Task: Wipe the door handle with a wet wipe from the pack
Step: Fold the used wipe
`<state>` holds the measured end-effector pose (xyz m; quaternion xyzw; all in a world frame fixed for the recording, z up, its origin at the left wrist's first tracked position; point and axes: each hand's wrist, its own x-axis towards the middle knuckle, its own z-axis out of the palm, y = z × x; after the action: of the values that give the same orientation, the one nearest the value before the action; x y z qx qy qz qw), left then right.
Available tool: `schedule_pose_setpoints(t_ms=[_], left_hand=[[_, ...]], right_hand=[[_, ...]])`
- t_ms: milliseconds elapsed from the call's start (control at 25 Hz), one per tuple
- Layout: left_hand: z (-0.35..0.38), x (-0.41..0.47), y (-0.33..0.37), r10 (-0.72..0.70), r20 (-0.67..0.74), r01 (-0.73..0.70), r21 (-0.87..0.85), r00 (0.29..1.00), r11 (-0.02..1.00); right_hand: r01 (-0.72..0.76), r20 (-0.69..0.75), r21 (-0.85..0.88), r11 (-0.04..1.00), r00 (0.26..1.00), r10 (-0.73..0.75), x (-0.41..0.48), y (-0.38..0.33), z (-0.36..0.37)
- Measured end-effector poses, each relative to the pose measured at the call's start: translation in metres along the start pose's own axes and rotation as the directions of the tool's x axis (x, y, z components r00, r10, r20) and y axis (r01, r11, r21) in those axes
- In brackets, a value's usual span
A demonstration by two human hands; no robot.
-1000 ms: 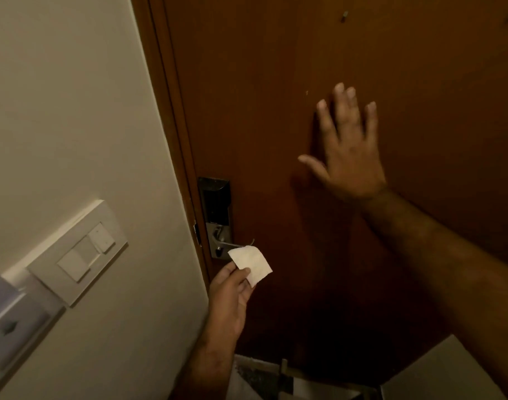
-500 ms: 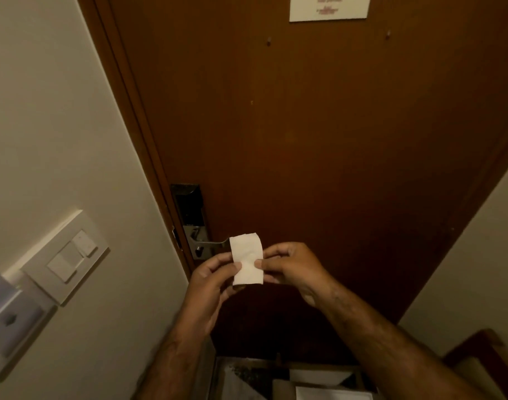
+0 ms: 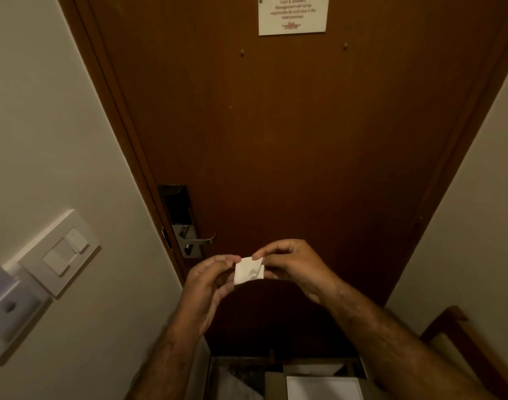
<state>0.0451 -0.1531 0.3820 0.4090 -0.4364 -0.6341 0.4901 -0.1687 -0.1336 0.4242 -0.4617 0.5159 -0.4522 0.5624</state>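
Note:
A small folded white wet wipe point(image 3: 248, 269) is held between both hands in front of the brown door point(image 3: 290, 145). My left hand point(image 3: 208, 281) pinches its left edge. My right hand point(image 3: 290, 264) pinches its upper right corner. The silver lever door handle point(image 3: 202, 239) sticks out from the lock plate point(image 3: 179, 217) at the door's left edge, just up and left of the wipe and apart from it. No pack is in view.
A light switch panel point(image 3: 60, 251) and a key-card holder point(image 3: 9, 310) are on the left wall. A white notice point(image 3: 292, 14) hangs high on the door. A white wall point(image 3: 478, 212) closes the right side. Pale boxes point(image 3: 323, 388) lie on the floor below.
My right hand left the door and came down to grip the wipe together with my left hand. The wipe has since moved slightly lower and away from the handle.

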Motion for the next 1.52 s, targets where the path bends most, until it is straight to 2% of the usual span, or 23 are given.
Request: schedule_pose_setpoints(t_ms=[160,240,320,400,480,600,880,1120,1200,1320,1440,1520], left_hand=[[0.012,0.0,-0.012,-0.007,-0.021,0.009,0.109,1.0,0.994],[0.016,0.003,-0.022,-0.001,-0.024,0.005,0.153,1.0,0.988],[0.018,0.009,-0.036,-0.003,-0.059,0.014,0.193,0.998,0.981],[0.021,0.017,-0.057,-0.041,-0.099,0.061,0.214,0.994,0.975],[0.023,0.024,-0.09,-0.147,-0.109,0.171,0.248,0.983,0.954],[0.025,0.034,-0.15,-0.297,-0.111,0.317,0.378,0.948,0.87],[0.025,0.051,-0.304,-0.444,-0.09,0.41,0.577,0.892,0.706],[0.013,0.052,-0.451,-0.466,-0.081,0.335,0.802,0.881,0.495],[0.006,0.049,-0.488,-0.49,-0.105,0.368,0.797,0.865,0.48],[0.002,0.051,-0.524,-0.457,-0.136,0.349,0.836,0.879,0.423],[-0.004,0.053,-0.548,-0.409,-0.069,0.222,0.914,0.91,0.339],[-0.007,0.054,-0.561,-0.369,0.004,0.097,0.962,0.929,0.255]], right_hand=[[-0.047,-0.024,0.086,0.995,0.999,0.049,-0.005,0.012,-0.006],[-0.139,0.007,0.162,0.977,0.99,0.139,-0.007,0.025,-0.012],[-0.235,0.045,0.159,0.959,0.972,0.231,-0.006,0.044,-0.019],[-0.309,0.019,0.154,0.938,0.951,0.31,-0.005,0.07,-0.03],[-0.362,-0.054,0.174,0.916,0.925,0.376,-0.002,0.105,-0.042],[-0.44,-0.147,0.146,0.886,0.876,0.459,0.004,0.164,-0.057],[-0.545,-0.233,0.141,0.827,0.793,0.562,0.007,0.322,-0.102],[-0.65,-0.296,0.141,0.747,0.692,0.658,0.011,0.469,-0.123],[-0.669,-0.355,0.102,0.736,0.667,0.655,0.011,0.515,-0.124],[-0.689,-0.412,-0.039,0.724,0.671,0.617,0.017,0.564,-0.121],[-0.677,-0.355,-0.379,0.63,0.736,0.577,0.027,0.595,-0.119],[-0.659,-0.367,-0.476,0.582,0.751,0.549,0.032,0.607,-0.118]])
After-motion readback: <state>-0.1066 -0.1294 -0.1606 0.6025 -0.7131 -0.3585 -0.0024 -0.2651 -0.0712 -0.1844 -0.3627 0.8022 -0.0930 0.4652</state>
